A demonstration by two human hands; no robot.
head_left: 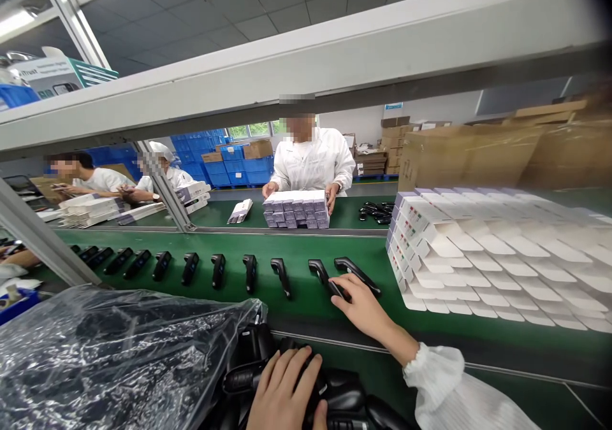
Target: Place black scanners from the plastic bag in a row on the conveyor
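A row of several black handheld devices [250, 272] lies across the green conveyor belt [306, 302]. My right hand [361, 302] reaches over the belt, its fingertips resting on one black device [321, 274], with another black device [356, 272] just beyond it. My left hand [284, 388] lies flat on a heap of black devices [344, 398] at the near edge, spilling from a clear plastic bag [109, 353].
Stacks of white cartons [478, 251] stand on the belt at right. Across the belt a person in a white coat [313, 162] holds a block of small boxes [296, 209]. Two more people [95, 178] sit at left. A grey shelf beam [306, 79] runs overhead.
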